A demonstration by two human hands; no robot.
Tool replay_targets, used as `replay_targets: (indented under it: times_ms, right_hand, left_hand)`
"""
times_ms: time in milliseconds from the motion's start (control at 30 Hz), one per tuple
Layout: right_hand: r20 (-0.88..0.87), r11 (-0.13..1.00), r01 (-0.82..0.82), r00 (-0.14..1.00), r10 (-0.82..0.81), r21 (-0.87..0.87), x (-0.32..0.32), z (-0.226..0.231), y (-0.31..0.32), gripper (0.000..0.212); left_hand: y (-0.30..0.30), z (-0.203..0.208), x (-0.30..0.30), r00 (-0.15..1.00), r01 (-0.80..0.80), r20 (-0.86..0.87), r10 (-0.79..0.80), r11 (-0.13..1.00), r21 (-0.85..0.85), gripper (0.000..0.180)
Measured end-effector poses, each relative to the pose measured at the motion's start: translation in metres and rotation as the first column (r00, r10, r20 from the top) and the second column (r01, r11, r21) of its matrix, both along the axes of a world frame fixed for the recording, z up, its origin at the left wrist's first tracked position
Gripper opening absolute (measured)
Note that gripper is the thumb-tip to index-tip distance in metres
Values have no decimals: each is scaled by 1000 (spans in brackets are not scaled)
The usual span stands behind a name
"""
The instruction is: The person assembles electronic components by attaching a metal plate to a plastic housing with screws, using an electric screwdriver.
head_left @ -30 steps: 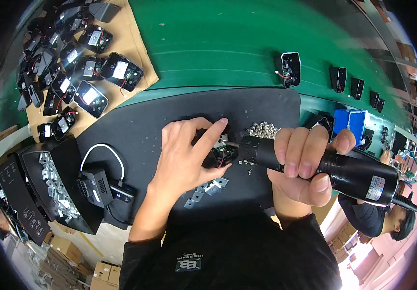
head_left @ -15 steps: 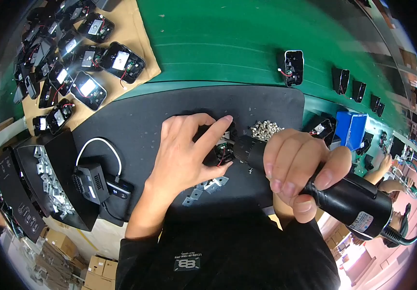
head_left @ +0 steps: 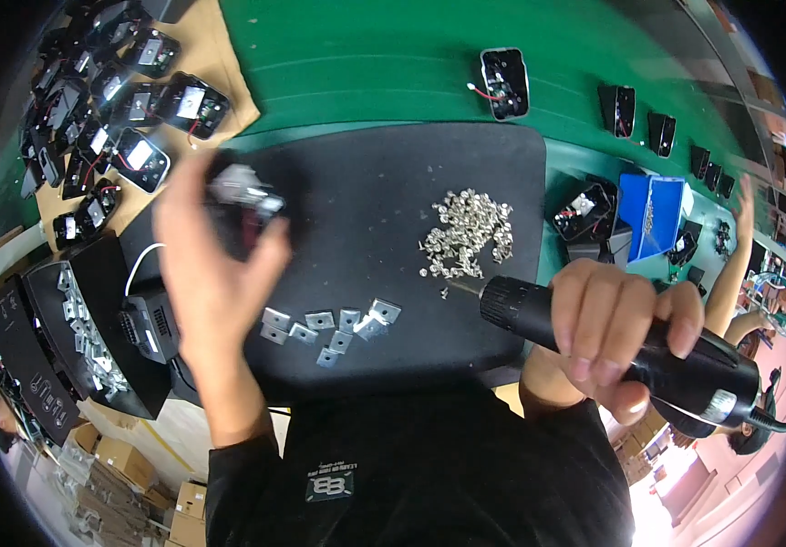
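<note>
My left hand (head_left: pixel 211 264), smeared by motion, is closed around a small black plastic housing (head_left: pixel 252 193) with a silver metal piece on it. It is above the left part of the black mat (head_left: pixel 356 219). In my right hand (head_left: pixel 616 328) is a black electric screwdriver (head_left: pixel 525 310), its fingers wrapped round the body. The driver's thin bit points left, close to the near edge of a pile of small silver screws (head_left: pixel 469 230). Several flat silver metal plates with holes (head_left: pixel 340 341) lie on the mat between my hands.
Many black housings with wires (head_left: pixel 194 105) crowd brown cardboard at the far left. A black box of metal plates (head_left: pixel 92 337) stands left. Beyond the mat, a housing (head_left: pixel 504 84) sits on the green belt (head_left: pixel 366 64). A blue bin (head_left: pixel 653 216) and another person's arm (head_left: pixel 730 278) are right.
My left hand has carried the housing left, away from the screwdriver, uncovering the metal plates. The screwdriver has shifted slightly right and down, and its bit now shows. The view has shifted a little.
</note>
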State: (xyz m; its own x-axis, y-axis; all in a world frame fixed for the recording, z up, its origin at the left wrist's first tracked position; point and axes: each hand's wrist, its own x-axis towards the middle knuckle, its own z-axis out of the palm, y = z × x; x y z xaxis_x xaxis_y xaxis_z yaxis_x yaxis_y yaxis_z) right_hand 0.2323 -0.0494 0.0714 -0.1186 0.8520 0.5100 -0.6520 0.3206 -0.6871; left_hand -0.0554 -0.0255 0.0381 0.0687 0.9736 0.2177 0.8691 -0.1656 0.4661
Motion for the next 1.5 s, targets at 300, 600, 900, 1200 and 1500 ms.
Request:
replay_targets:
  times_ms: [300, 600, 900, 1200, 1500]
  right_hand:
    - [56, 966, 143, 989, -134, -217, 5, -28, -33, 44]
    - [-13, 933, 96, 994, -107, -346, -1, -29, -36, 43]
    - [-85, 964, 70, 992, -95, -258, 10, -24, -27, 42]
    - [-134, 953, 116, 978, -159, -281, 15, -34, -33, 40]
    - [-235, 936, 68, 959, -156, -344, 15, -36, -43, 40]
  left_hand:
    - [15, 31, -107, 839, -336, -398, 370, 929, 156, 68]
    - [-5, 31, -65, 899, -252, -290, 328, 930, 269, 49]
    - [-92, 2, 45, 959, 282, 126, -254, 895, -345, 32]
    - [-54, 3, 52, 923, 256, 357, -143, 921, -294, 16]
    - [75, 13, 116, 854, 299, 458, -245, 953, -49, 17]
